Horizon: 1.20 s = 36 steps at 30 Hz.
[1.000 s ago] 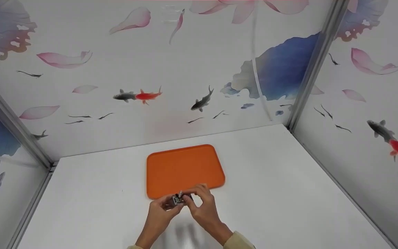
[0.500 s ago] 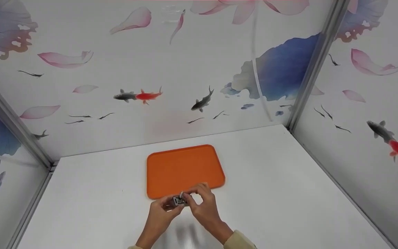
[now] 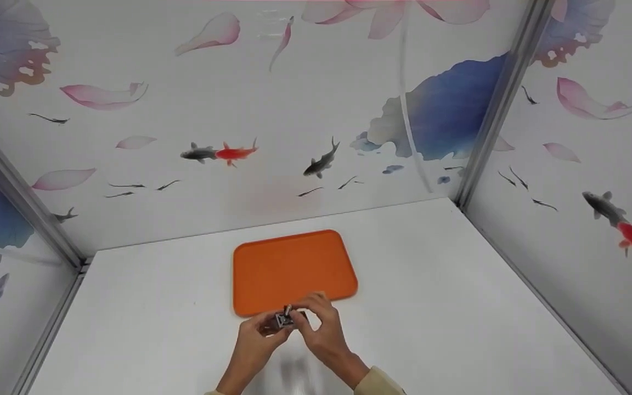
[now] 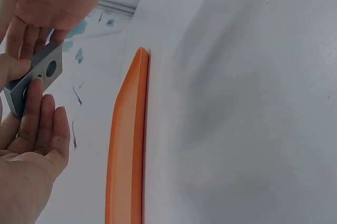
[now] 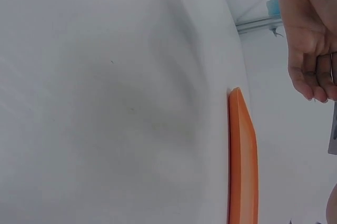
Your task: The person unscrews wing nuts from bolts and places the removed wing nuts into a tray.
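My left hand (image 3: 255, 340) grips the left end of a small grey metal block (image 3: 285, 319) just in front of the tray. The left wrist view shows round holes in the face of this metal block (image 4: 39, 76). A short pin (image 3: 287, 310) sticks up from its top. My right hand (image 3: 324, 332) holds the block from the right, thumb and forefinger close beside the pin. Whether they touch the pin is too small to tell. In the right wrist view, the left hand (image 5: 310, 39) shows at the top right, and the block (image 5: 333, 137) shows only at the edge.
An orange tray (image 3: 294, 269) lies on the white table (image 3: 431, 307) just beyond the hands. Panels printed with fish and petals (image 3: 206, 36) stand at the back and both sides, joined by metal corner posts (image 3: 497, 104).
Both hands stay in almost the same place. The pin on the block shifts slightly, and the right thumb and forefinger move a little around it.
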{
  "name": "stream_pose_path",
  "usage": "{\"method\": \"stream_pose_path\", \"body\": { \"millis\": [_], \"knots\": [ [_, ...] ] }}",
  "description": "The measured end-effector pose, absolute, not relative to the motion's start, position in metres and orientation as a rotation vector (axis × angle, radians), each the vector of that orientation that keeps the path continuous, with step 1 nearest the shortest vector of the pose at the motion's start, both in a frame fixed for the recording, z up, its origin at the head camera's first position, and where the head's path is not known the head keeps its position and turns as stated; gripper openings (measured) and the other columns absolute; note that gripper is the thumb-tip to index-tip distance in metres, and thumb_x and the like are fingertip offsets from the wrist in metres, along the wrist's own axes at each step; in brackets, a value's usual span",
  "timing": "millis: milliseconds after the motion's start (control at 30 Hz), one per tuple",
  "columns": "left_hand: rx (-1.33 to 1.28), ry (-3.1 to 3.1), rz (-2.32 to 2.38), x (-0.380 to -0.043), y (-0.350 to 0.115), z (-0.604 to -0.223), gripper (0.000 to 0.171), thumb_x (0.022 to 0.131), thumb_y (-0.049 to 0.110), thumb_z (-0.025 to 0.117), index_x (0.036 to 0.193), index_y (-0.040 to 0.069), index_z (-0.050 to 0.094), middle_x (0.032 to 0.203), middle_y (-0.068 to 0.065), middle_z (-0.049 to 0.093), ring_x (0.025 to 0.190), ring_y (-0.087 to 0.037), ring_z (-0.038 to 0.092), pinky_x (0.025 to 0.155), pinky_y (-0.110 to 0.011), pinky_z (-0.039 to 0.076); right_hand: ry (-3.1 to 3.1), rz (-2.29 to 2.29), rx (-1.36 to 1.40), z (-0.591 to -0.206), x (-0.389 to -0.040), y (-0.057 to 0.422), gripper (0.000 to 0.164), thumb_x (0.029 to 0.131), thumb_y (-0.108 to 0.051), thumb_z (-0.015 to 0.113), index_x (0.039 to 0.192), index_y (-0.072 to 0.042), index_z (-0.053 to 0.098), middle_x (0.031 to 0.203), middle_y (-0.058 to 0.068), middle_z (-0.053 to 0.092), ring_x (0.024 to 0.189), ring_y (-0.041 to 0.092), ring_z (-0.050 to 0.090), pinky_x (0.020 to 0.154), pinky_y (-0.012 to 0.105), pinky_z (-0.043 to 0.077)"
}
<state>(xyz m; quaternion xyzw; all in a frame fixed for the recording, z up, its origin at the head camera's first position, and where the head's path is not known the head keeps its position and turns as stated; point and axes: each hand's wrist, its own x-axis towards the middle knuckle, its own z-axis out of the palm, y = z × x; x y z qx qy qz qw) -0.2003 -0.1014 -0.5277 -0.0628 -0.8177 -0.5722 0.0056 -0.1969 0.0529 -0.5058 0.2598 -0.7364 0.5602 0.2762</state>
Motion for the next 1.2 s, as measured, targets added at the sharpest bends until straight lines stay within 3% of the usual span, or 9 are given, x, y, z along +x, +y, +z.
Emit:
{"method": "stream_pose_path", "body": {
  "millis": [400,600,833,1200],
  "knots": [
    [-0.227,-2.533,-1.809,-0.2,-0.099,-0.528,0.042,0.075,0.034,0.074,0.108,0.009,0.066,0.098,-0.006,0.067,0.087,-0.013,0.063,0.075,-0.018,0.052,-1.976,1.463,0.712,-0.506,-0.199,0.053,0.016,0.079,0.001,0.067,0.092,-0.008,0.067,0.087,0.004,0.066,0.086,0.02,0.055,0.078,0.03,0.046],
    [-0.214,-2.542,-1.833,-0.19,-0.096,-0.508,0.037,0.077,0.023,0.073,0.108,0.005,0.065,0.101,-0.01,0.067,0.088,-0.018,0.063,0.077,-0.024,0.054,-1.965,1.488,0.688,-0.51,-0.199,0.054,0.015,0.079,0.003,0.066,0.091,-0.007,0.067,0.085,0.003,0.065,0.084,0.02,0.054,0.075,0.028,0.045],
    [-0.233,-2.525,-1.824,-0.198,-0.1,-0.528,0.04,0.076,0.028,0.073,0.11,0.01,0.065,0.1,-0.004,0.067,0.086,-0.011,0.062,0.076,-0.019,0.052,-1.963,1.499,0.615,-0.51,-0.199,0.053,0.015,0.079,0.002,0.067,0.089,-0.009,0.066,0.082,0.001,0.065,0.081,0.019,0.052,0.073,0.024,0.043],
    [-0.202,-2.543,-1.826,-0.187,-0.097,-0.504,0.033,0.077,0.016,0.072,0.107,0.004,0.065,0.096,-0.01,0.067,0.084,-0.017,0.061,0.075,-0.023,0.053,-1.93,1.458,0.598,-0.511,-0.2,0.051,0.013,0.077,0.003,0.067,0.084,-0.007,0.065,0.077,0.003,0.064,0.079,0.018,0.051,0.071,0.024,0.043]
  ]
}}
